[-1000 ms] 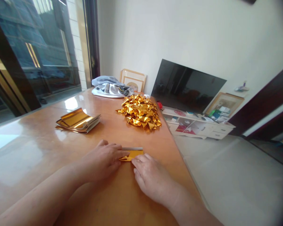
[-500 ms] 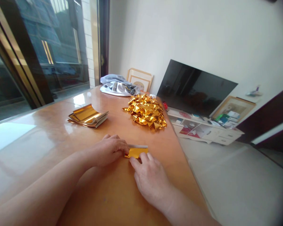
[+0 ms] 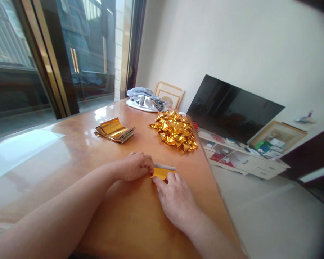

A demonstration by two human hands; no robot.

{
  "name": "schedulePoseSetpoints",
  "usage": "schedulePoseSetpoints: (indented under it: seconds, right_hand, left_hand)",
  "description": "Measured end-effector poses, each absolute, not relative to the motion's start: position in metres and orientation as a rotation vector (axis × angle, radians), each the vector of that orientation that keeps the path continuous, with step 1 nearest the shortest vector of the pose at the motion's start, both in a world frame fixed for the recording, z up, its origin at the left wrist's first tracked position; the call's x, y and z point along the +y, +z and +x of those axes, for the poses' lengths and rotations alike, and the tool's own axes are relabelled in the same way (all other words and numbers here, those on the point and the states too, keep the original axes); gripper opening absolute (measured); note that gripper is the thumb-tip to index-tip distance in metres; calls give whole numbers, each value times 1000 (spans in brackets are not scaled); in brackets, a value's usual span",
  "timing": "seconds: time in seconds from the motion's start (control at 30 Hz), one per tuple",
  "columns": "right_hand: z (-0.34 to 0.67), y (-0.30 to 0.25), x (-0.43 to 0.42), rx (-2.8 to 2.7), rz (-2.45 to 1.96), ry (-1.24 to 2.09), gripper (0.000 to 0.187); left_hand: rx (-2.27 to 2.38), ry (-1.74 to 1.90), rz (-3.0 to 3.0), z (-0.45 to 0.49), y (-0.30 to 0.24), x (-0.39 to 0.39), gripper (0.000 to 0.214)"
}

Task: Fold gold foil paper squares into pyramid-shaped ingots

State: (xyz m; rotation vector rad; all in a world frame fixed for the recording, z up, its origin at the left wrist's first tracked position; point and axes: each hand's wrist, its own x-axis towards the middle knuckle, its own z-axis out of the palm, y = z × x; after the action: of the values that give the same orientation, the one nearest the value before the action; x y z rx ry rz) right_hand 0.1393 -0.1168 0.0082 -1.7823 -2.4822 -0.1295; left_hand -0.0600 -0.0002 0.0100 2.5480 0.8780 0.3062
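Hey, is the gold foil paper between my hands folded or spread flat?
Folded, it seems: the gold foil paper is narrow, with a pale band along its far edge; the right hand hides part.

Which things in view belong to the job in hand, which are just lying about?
Likely in the job:
gold sheet, at the left hand and right hand
stack of gold sheets
pile of folded gold pieces

Likely just lying about:
cloth bundle
television
white cabinet
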Motion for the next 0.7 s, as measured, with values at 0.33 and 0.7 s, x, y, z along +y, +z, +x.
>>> schedulePoseSetpoints:
  seconds: [0.33,0.7]
  right_hand:
    - [137,15,-121,-2482,-1730,-90,50]
    - [139,13,-120,-2440,-1725,-75,51]
  left_hand:
    - [959,359,2431,-60,9,3,23]
    - [1036,447,2458,-54,3,3,20]
